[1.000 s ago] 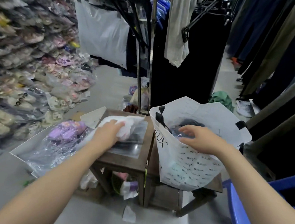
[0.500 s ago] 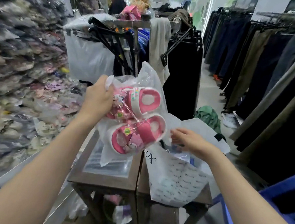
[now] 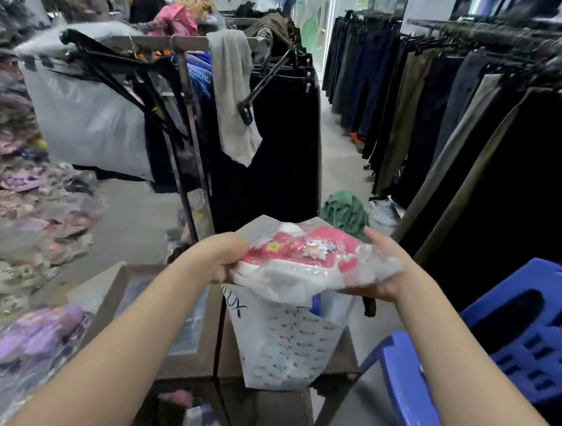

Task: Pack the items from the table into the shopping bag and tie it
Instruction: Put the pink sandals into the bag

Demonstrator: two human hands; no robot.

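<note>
Left hand (image 3: 221,258) is gripping the wrapped sandals (image 3: 306,252) at their nine o'clock end, fingers curled under; right hand (image 3: 383,267) is clasping the three o'clock end. They're hovering at the mouth of the bag (image 3: 281,345), which is standing on the table (image 3: 188,366) at six o'clock.

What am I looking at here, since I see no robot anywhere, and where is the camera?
There is no machine in this one: a person packs with bare hands. The single camera sits on their head, looking forward and down, so both forearms reach in from the bottom of the picture. The left hand and the right hand each grip one end of a clear plastic packet of pink children's sandals, held over the open mouth of the white printed shopping bag. The bag stands on a small wooden table. A packet of purple sandals lies at lower left, and a blue plastic chair stands on the right.
</note>
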